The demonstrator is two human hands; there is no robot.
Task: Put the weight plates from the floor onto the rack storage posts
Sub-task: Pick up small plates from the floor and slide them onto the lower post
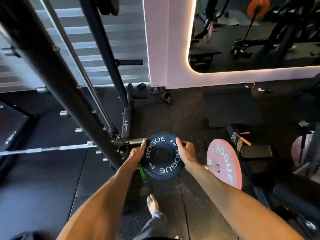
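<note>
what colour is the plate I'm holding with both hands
Dark blue with white lettering: the plate, gripped by the left hand and right hand, seen in the head view.

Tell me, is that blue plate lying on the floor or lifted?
Lifted. Both hands, left and right, grip the blue plate by its opposite edges, above the floor.

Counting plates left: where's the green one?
Low centre of the head view: green plate peeks from beneath the blue plate, below the left hand.

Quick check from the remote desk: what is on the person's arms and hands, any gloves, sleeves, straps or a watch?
Nothing worn that shows: the left hand and right hand are bare, no gloves, rings or wrist straps visible. Both forearms are bare to the frame's bottom edge; no sleeves or watch in view.
</note>
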